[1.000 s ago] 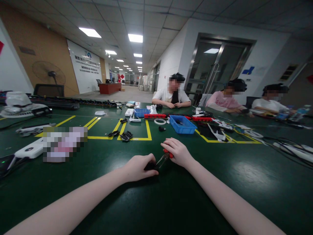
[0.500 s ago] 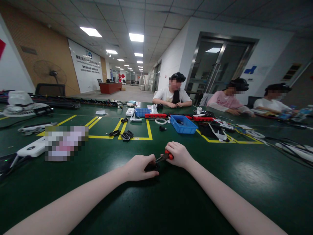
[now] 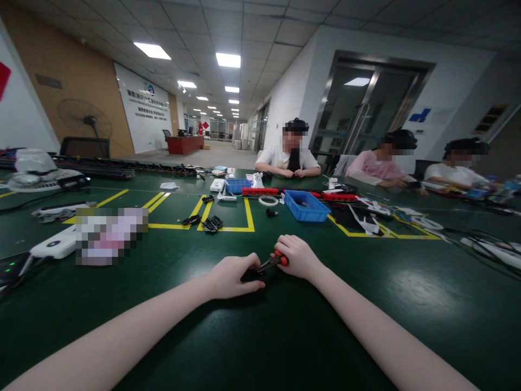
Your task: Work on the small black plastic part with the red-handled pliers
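My right hand [image 3: 298,257] is closed round the red handles of a pair of pliers [image 3: 268,264], whose dark metal jaws point left. The jaws reach a small black part [image 3: 250,275] held between the thumb and fingers of my left hand [image 3: 234,277]. Whether the jaws grip that part or only touch it, I cannot tell. Much of the black part is hidden by my left hand. Both hands are low over the green table [image 3: 285,336], close together.
Beyond my hands lie several black clip-like pieces [image 3: 212,224], a white ring [image 3: 268,200] and a blue bin [image 3: 306,206]. A white power strip [image 3: 61,241] is at left, cables [image 3: 492,247] at right. Three people sit across the table, one person [image 3: 288,155] straight ahead.
The pliers and both hands keep nearly the same place, with the jaws still at the black part. The whole view has shifted slightly.
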